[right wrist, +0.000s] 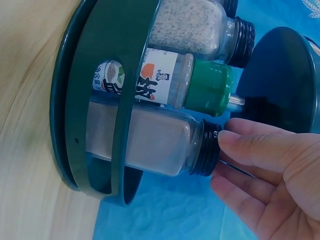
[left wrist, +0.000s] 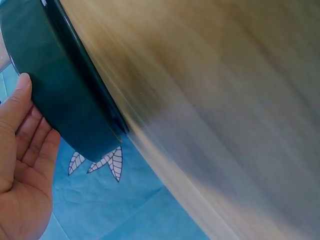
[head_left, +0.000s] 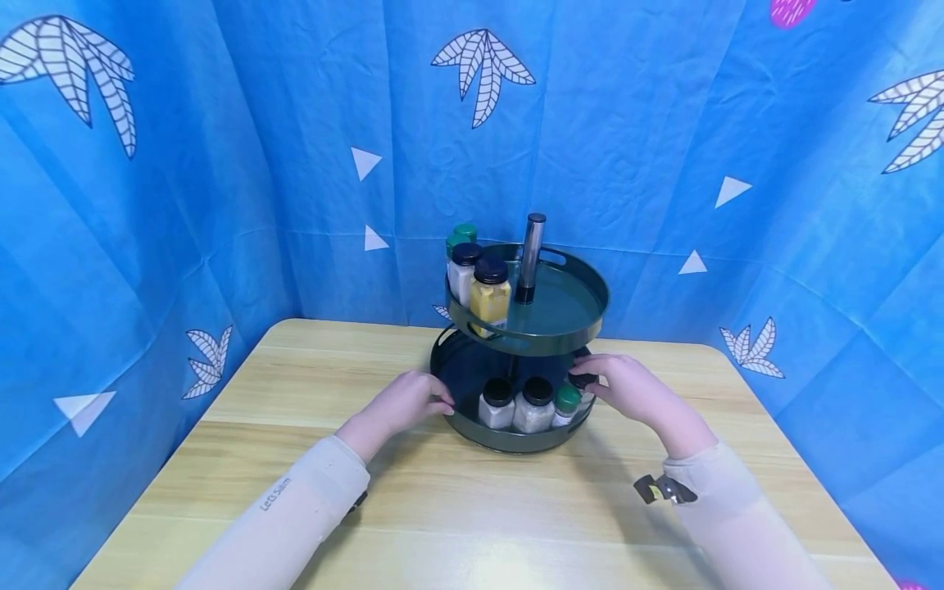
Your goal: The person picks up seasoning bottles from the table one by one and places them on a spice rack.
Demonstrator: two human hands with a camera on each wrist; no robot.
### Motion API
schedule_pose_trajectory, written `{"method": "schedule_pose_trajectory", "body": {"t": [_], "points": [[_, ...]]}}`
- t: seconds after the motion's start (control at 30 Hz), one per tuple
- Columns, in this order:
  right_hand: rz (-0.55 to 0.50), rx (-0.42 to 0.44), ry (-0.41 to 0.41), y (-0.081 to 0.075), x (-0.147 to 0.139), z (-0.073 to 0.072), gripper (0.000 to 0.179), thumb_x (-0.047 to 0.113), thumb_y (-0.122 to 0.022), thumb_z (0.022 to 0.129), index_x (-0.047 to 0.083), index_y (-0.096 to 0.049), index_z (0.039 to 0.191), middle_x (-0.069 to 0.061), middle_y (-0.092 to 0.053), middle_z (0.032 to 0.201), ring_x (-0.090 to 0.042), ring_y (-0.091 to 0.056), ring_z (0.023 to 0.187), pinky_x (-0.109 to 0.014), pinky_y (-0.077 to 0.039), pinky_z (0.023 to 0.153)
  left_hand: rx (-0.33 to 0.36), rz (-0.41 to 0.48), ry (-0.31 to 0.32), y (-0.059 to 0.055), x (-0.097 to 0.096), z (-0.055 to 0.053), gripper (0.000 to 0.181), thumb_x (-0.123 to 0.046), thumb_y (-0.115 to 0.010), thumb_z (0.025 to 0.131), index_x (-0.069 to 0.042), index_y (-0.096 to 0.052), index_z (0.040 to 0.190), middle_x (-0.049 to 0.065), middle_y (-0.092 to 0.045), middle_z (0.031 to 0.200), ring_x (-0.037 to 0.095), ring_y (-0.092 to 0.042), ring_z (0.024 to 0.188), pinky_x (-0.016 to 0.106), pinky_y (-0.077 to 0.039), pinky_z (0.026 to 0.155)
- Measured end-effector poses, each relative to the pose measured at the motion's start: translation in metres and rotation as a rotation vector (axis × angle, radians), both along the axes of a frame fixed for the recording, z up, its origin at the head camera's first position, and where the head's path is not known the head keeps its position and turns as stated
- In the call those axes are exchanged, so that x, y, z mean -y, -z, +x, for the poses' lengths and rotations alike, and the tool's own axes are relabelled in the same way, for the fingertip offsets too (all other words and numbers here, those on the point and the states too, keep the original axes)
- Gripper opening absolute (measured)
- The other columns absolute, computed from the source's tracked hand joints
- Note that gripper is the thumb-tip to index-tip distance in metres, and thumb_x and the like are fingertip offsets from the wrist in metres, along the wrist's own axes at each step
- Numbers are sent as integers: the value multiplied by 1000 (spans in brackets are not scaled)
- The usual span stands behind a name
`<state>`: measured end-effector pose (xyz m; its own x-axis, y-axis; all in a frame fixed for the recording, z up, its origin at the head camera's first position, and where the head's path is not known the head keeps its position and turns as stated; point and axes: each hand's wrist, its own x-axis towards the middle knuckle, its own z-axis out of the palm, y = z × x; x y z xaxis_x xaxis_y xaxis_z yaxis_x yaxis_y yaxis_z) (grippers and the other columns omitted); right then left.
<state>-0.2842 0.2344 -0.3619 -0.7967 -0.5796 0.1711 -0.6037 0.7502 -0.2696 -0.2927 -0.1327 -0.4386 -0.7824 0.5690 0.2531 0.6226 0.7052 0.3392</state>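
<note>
A dark green two-tier round spice rack stands on the table, its lower tray [head_left: 479, 434] below an upper tray [head_left: 568, 338]. My left hand [head_left: 413, 401] grips the lower tray's left rim, the thumb outside the wall in the left wrist view. On the right, my right hand [head_left: 627, 389] pinches the black lid of a glass jar [right wrist: 155, 140] filled with greyish-brown powder. That jar stands in the lower tray beside a green-capped bottle [right wrist: 162, 75]. Two more black-lidded jars, one a white-grained jar [head_left: 533, 407] and one a pale jar [head_left: 496, 406], stand left of it.
Several containers crowd the upper tray's left side, among them a yellow jar [head_left: 490, 295] and a green-capped bottle [head_left: 464, 233]. A metal post [head_left: 531, 254] rises through the rack. Behind the wooden table [head_left: 472, 524] hangs a blue patterned cloth [head_left: 627, 147].
</note>
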Motion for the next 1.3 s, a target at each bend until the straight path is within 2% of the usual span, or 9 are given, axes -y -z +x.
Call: {"method": "schedule_pose_trajectory", "body": {"t": [0.33,0.57,1.3], "points": [[-1,-17,3,1,-1,2,28,-5,-72,88,0,-72,115,-20,-68,121,-39,-64,114,-52,-52,96,0,3,-11,1,-1,1,6,-19,-79,88,-14,-80,91,-3,-75,91,13,-70,88,29,-57,83],[-4,-51,0,2,-3,4,27,-3,-73,87,1,-73,114,-18,-70,119,-37,-65,112,-51,-53,95,-42,6,13,-1,0,4,6,-16,-79,87,-11,-79,89,-1,-75,90,16,-71,88,33,-57,84],[-51,-106,14,-4,-10,15,26,6,-73,90,4,-73,116,-15,-69,121,-35,-65,114,-52,-51,98,-39,0,15,-5,-2,7,6,-16,-78,88,-11,-79,91,0,-75,92,17,-71,90,33,-57,85]]}}
